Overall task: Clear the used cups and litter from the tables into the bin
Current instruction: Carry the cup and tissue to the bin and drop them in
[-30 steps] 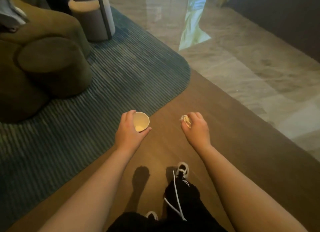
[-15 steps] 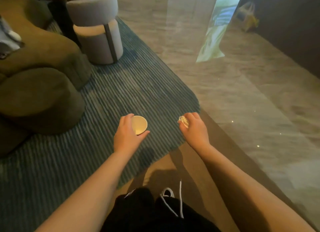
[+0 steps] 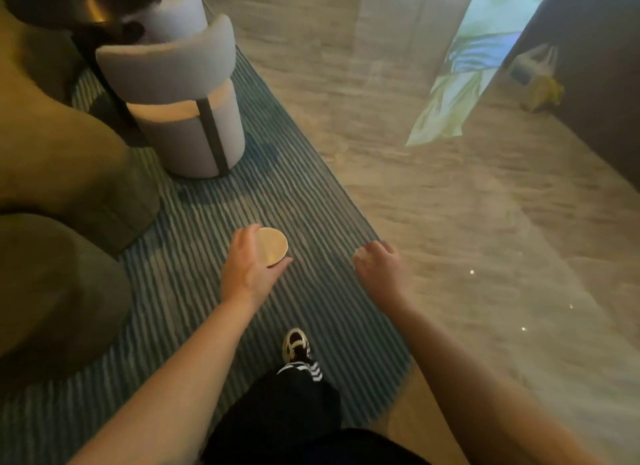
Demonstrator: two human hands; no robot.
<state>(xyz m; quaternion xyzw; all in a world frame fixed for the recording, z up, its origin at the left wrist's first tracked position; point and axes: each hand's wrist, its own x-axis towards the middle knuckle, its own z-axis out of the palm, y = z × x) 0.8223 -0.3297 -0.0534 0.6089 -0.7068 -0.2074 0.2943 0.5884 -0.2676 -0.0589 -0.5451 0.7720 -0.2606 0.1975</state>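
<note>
- The person has walked off the brown floor strip onto the striped rug (image 3: 304,201), carrying litter binward.
- Left hand (image 3: 250,267) grips a paper cup (image 3: 272,246); right hand (image 3: 379,268) stays curled, contents now hidden.
- Stone floor (image 3: 467,222) lies open right; pale chair (image 3: 180,93) and sofa (image 3: 62,173) crowd left. No bin visible.

Pretty dim indoors, warm murky tone overall. Brightest bit is a pale green-blue reflection (image 3: 460,73) on the glossy floor (image 3: 450,222) top right, plus a few tiny glints lower down. Lots of motion blur, the floor grain and rug (image 3: 277,194) stripes smear. A warm glow sits on the chair (image 3: 183,93) seat. Sofa (image 3: 52,187) on the left is dark and mushy. Wide-angle bend at the edges
</note>
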